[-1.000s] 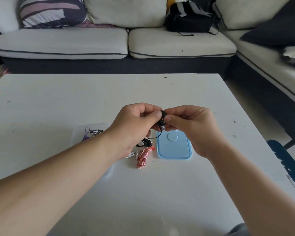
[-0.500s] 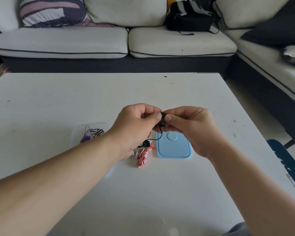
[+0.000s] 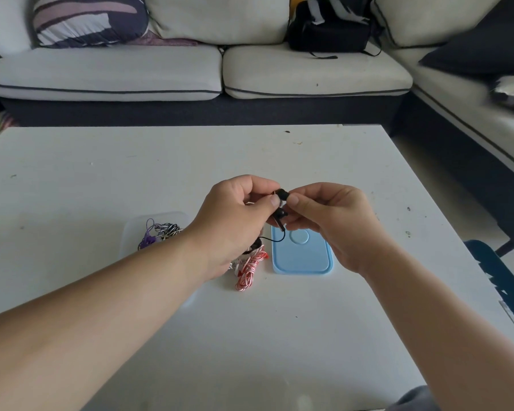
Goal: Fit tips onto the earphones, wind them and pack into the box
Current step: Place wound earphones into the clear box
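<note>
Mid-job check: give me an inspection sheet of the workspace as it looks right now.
Surface: white table, small dark specks.
Job's things: black earbud held above table; red-and-white earphones wound, beside blue lid; clear box holds purple earphones and striped earphones.
Clutter: nothing seen.
Hands: left hand and right hand both pinch the earbud.
Cables: black cable droops toward the table.
Surroundings: sofa, black backpack on it.
</note>
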Action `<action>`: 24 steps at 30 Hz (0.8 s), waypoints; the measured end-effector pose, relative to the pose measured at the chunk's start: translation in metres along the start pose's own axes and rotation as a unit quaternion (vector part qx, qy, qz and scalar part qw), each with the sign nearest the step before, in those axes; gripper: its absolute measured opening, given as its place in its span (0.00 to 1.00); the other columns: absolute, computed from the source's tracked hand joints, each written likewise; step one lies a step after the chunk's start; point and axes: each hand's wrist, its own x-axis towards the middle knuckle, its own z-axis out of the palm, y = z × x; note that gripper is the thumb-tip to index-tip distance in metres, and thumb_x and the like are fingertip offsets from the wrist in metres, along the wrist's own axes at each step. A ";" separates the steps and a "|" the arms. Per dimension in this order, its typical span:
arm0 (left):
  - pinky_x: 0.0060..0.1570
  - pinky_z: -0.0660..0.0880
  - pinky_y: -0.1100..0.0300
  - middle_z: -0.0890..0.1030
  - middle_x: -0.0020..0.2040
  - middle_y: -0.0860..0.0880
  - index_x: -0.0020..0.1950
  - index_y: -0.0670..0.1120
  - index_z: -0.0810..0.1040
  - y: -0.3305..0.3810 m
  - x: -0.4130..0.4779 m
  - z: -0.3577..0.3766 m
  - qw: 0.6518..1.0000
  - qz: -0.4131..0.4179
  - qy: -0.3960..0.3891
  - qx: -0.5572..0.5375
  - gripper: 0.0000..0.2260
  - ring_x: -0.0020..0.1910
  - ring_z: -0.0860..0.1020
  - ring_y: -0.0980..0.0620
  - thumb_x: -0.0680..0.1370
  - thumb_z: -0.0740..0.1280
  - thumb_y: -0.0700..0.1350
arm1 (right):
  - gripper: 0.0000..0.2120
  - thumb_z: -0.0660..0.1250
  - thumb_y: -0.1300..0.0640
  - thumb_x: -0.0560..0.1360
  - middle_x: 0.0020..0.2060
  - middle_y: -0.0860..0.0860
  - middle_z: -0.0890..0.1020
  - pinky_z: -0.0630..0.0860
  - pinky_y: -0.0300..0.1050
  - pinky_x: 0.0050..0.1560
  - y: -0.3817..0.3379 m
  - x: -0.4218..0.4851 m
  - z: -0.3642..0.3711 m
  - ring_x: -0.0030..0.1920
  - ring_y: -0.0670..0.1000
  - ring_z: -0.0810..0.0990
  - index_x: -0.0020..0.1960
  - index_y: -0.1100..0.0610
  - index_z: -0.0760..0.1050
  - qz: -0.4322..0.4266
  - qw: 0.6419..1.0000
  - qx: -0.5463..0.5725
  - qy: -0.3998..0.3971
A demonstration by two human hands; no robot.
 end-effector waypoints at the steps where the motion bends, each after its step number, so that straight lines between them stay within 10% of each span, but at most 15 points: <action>1: 0.41 0.75 0.59 0.87 0.45 0.49 0.55 0.50 0.84 -0.001 0.000 0.000 1.000 0.000 0.004 0.000 0.06 0.37 0.85 0.55 0.81 0.70 0.40 | 0.05 0.73 0.65 0.77 0.43 0.68 0.85 0.84 0.55 0.51 0.000 0.000 0.000 0.42 0.63 0.84 0.50 0.67 0.83 0.005 1.000 -0.007 -0.005; 24: 0.36 0.74 0.68 0.86 0.44 0.50 0.54 0.50 0.84 -0.005 0.001 0.001 0.999 0.006 0.023 0.029 0.06 0.29 0.80 0.62 0.81 0.71 0.41 | 0.04 0.74 0.64 0.76 0.40 0.63 0.86 0.84 0.54 0.50 0.005 -0.002 0.007 0.38 0.57 0.85 0.49 0.64 0.85 0.018 0.999 -0.041 0.009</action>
